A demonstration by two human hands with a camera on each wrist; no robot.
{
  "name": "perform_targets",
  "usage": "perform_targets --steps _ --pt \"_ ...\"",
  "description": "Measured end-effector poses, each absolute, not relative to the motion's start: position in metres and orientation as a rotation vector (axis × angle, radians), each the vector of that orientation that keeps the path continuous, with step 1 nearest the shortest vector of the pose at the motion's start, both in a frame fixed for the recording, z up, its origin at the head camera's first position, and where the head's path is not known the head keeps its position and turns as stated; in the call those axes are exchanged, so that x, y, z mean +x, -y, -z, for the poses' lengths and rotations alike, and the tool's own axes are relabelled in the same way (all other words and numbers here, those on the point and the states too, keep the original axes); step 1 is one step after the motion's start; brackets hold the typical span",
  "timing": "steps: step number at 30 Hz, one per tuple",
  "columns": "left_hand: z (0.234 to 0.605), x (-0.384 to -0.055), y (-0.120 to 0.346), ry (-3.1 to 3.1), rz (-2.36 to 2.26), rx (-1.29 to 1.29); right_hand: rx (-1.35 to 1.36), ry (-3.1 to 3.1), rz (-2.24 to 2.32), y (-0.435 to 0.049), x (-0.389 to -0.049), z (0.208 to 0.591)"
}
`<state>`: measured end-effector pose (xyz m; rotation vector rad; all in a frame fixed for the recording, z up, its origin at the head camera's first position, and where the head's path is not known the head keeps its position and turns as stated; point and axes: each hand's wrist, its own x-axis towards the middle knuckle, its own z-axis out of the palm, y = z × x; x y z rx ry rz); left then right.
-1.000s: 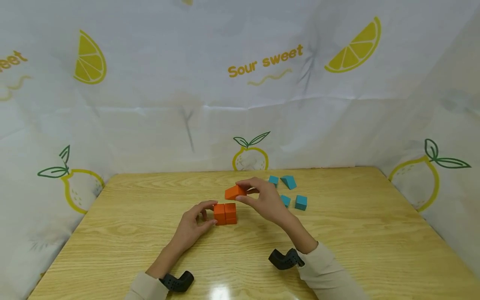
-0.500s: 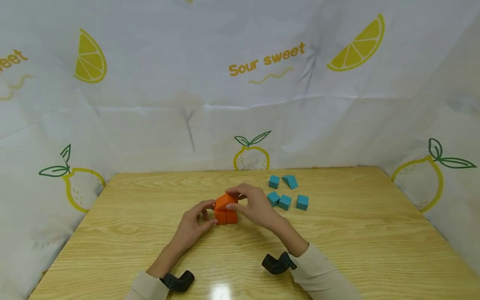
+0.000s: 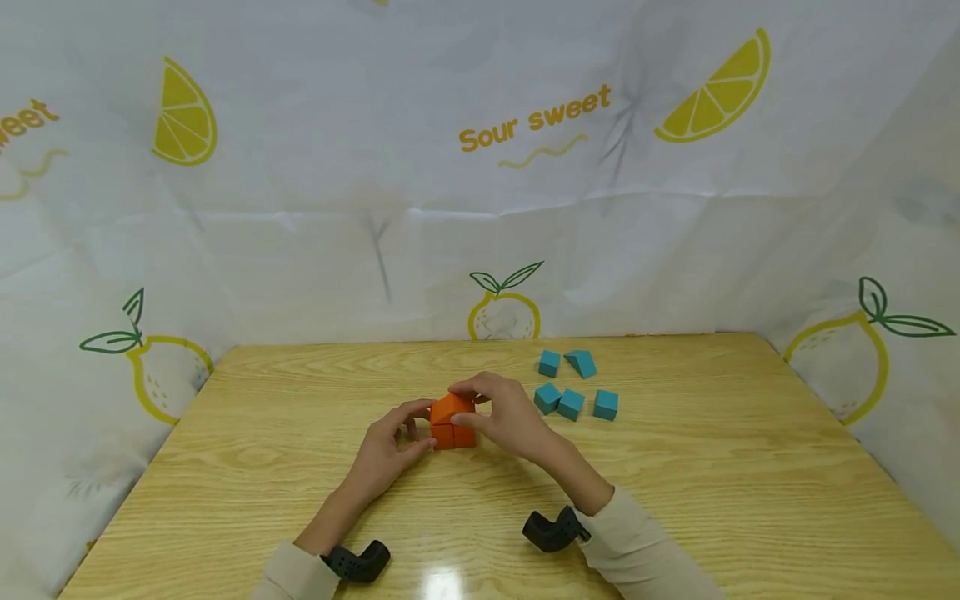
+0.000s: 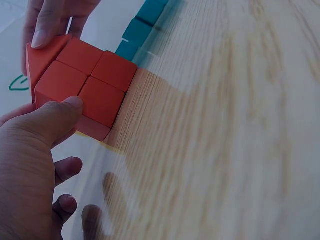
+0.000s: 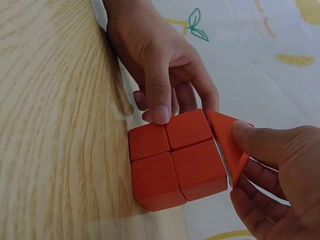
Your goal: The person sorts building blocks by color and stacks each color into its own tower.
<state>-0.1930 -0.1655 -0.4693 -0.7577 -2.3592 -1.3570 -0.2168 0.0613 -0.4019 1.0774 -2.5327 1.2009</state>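
Note:
Orange cubes (image 3: 453, 437) stand on the table as a small block, two wide and two high. Above them sits an orange triangular block (image 3: 447, 408), pinched between the thumb and fingers of my right hand (image 3: 513, 421). In the right wrist view a thin gap shows between the triangular block (image 5: 227, 142) and the upper cubes (image 5: 190, 129). My left hand (image 3: 384, 450) grips the cubes from the left side; in the left wrist view its thumb presses the near face of the cubes (image 4: 102, 100), and its other fingers are partly hidden behind them.
Several blue cubes (image 3: 571, 405) and a blue triangular block (image 3: 581, 363) lie right of and behind the orange ones. The wooden table (image 3: 262, 467) ends at a white lemon-print cloth (image 3: 337, 275) at the back and sides.
My right hand has brought the orange triangular block left and down onto the top of the orange cubes. My left hand has stayed at the cubes.

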Motion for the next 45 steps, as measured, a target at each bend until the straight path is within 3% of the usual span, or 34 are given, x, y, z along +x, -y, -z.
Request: perform_targets --steps 7,16,25,45 --pt "0.468 -0.191 0.163 2.388 1.326 -0.725 1.089 2.530 -1.187 -0.060 -0.216 0.403" --pt "0.439 -0.174 0.155 2.394 1.347 -0.718 1.096 2.532 -1.178 -0.060 -0.216 0.404" --pt "0.468 -0.192 0.165 2.389 1.336 -0.740 1.099 2.533 -1.176 -0.060 -0.217 0.405" --pt "0.469 -0.192 0.166 2.394 1.362 -0.734 1.118 2.518 -1.158 -0.059 -0.215 0.404"
